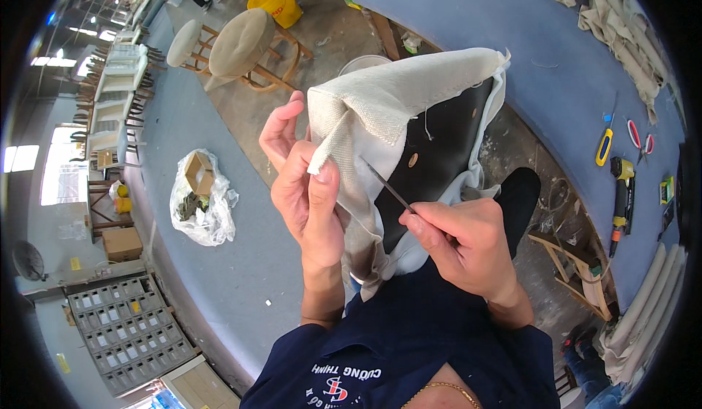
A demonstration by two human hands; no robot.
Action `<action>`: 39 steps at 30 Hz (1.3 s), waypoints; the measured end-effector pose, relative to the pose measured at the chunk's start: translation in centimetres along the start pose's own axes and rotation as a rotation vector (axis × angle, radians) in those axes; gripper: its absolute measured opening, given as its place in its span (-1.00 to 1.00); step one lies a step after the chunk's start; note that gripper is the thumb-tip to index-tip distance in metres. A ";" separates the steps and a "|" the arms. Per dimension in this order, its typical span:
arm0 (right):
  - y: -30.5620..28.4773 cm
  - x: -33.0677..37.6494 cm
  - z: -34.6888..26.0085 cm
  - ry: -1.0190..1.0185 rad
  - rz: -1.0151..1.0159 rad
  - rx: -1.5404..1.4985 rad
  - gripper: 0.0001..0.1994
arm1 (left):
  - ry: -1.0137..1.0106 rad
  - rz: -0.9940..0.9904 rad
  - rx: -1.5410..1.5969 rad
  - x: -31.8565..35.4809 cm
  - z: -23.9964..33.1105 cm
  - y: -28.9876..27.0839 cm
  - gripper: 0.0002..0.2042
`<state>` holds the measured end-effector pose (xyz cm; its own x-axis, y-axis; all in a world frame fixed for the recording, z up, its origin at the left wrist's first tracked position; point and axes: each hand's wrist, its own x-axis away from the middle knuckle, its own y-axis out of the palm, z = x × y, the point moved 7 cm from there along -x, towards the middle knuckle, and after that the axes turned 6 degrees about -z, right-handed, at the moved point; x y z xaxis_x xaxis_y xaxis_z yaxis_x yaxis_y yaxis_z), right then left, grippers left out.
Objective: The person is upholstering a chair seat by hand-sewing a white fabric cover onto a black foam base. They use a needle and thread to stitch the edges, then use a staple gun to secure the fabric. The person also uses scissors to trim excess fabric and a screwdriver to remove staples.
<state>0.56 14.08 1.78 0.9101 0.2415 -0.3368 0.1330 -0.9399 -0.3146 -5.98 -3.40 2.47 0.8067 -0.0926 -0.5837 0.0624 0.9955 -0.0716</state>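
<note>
In front of me is an upholstered panel with beige woven fabric over white padding and a black backing with small brass-coloured inserts. The panel tilts up from my lap. My left hand pinches a folded corner of the beige fabric between thumb and forefinger; its other fingers are spread behind. My right hand grips a thin dark metal rod, with its near end hidden in the fingers. The rod's tip points up and left, beside the white padding near the loose fabric.
Blue-grey tables flank me. On the right one lie a yellow-handled screwdriver, red-handled scissors and a yellow-black power tool. A plastic bag sits on the left one. Round stools and a yellow bucket stand ahead.
</note>
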 end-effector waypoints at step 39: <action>-3.1 1.7 -3.3 0.226 0.084 0.036 -0.91 | -0.074 -0.567 0.539 -4.8 -0.3 7.2 -0.45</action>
<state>2.98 16.60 5.17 0.9826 0.0988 -0.1573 0.0426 -0.9441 -0.3268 -9.60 4.22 4.48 0.6022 -0.6066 -0.5190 0.7375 0.6716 0.0708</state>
